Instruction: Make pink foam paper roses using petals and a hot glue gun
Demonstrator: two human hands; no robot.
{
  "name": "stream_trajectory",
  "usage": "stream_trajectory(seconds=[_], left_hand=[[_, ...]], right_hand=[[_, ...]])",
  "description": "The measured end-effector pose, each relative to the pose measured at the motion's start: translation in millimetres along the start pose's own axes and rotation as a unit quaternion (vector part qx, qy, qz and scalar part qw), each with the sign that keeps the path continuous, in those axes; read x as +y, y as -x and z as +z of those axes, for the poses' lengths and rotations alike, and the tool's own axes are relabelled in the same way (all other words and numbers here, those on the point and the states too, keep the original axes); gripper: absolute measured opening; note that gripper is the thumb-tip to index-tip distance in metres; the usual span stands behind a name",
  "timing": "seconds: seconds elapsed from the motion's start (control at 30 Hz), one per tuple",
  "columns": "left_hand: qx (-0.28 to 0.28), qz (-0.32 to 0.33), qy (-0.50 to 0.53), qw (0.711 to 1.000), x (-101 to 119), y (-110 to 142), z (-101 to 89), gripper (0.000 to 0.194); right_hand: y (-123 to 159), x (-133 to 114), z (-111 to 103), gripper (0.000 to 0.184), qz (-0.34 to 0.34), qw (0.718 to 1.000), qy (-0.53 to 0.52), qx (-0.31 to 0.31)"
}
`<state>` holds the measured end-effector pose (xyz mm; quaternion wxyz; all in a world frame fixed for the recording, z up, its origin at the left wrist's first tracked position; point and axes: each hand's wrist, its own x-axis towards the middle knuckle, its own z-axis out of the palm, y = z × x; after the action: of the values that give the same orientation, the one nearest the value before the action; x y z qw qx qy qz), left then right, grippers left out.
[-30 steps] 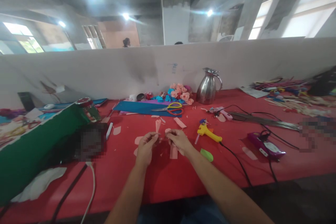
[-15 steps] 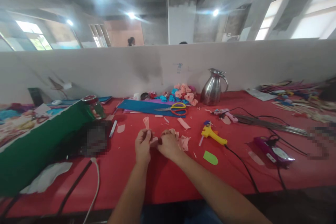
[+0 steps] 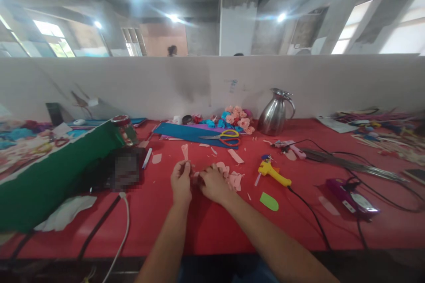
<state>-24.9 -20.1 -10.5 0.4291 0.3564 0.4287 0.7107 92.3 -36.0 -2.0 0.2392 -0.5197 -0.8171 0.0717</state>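
My left hand [image 3: 181,181] is closed in a pinch, thumb against bent fingers. From its top rises a narrow pink piece of paper [image 3: 185,151], flared at the upper end. Close beside it, my right hand [image 3: 214,182] curls its fingers downward; their tips are mostly hidden. A bit of pink shows in the small gap between both hands, too blurred to tell which hand has it. Loose pink paper petals [image 3: 235,180] lie against the right hand's far side. A pink paper strip [image 3: 235,156] rests a little beyond.
Scissors [image 3: 229,136] lie on blue paper [image 3: 181,134], near paper roses [image 3: 237,117] and a steel jug [image 3: 274,112]. On the right are a yellow glue gun [image 3: 274,174], a green piece [image 3: 268,201] and a purple corded device [image 3: 352,198]. A green box [image 3: 66,181] stands left.
The view has shifted slightly, so the table things sit farther right. Both hands stay close together; less pink shows between them now.
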Motion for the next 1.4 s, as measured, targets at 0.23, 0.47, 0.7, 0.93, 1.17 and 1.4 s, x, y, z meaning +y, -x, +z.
stream_trajectory(seconds=[0.23, 0.47, 0.7, 0.93, 1.17, 1.4], left_hand=[[-0.038, -0.01, -0.017, 0.999, -1.2, 2.9, 4.1, 0.02], [-0.11, -0.061, -0.016, 0.992, -3.6, 7.7, 7.5, 0.025], [-0.167, -0.098, -0.015, 0.981, -3.8, 13.5, 12.3, 0.029], [-0.169, -0.112, -0.009, 0.979, -3.3, 13.8, 13.3, 0.029], [-0.166, -0.108, -0.013, 0.98, -2.9, 13.5, 13.5, 0.029], [-0.151, -0.085, -0.038, 0.984, -6.3, 10.5, 12.8, 0.027]], right_hand=[[-1.8, 33.2, -5.5, 0.008, 0.086, 0.972, -0.194, 0.104], [0.8, 38.2, -1.7, 0.013, 0.143, 0.834, -0.523, 0.105], [0.2, 34.1, -7.1, 0.019, 0.189, 0.726, -0.661, 0.024], [-2.3, 33.5, -4.4, 0.016, 0.188, 0.749, -0.634, 0.035], [0.8, 31.4, -2.5, 0.012, 0.167, 0.796, -0.578, 0.07], [2.0, 30.2, 1.9, 0.006, 0.103, 0.837, -0.522, 0.126]])
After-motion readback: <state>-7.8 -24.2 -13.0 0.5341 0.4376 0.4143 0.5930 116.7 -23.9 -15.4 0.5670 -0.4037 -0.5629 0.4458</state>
